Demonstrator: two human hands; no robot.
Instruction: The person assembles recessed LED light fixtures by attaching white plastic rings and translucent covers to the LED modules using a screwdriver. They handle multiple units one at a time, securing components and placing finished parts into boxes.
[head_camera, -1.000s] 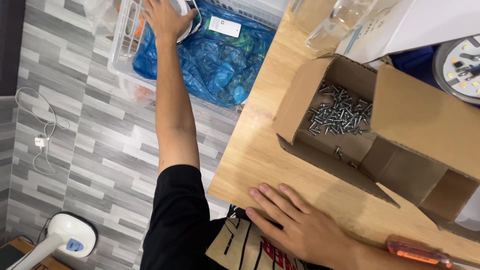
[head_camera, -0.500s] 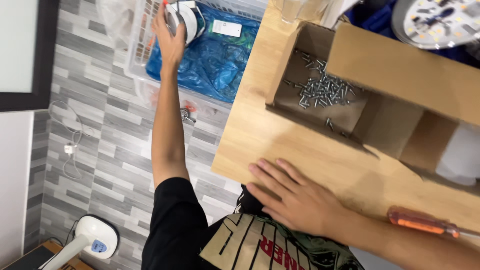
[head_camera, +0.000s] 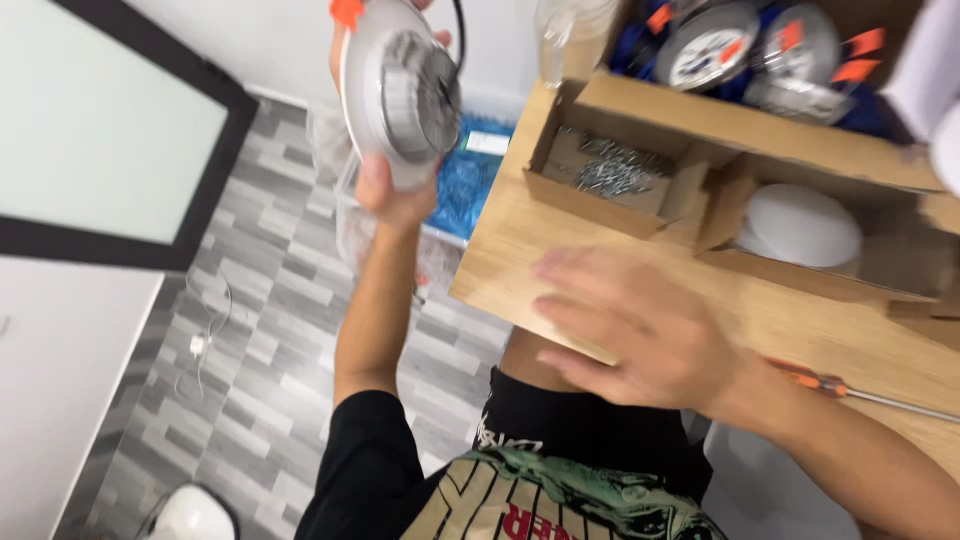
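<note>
While the left hand grips a round light fitting above grey floor tiles, the right hand hovers open over the wooden table.

Left hand lifted round lamp from bin.

Wooden bench and what rests on it

An open cardboard box sits on it, one compartment holding loose screws, the next a white round cover; an orange-handled screwdriver lies near the front edge.
</note>
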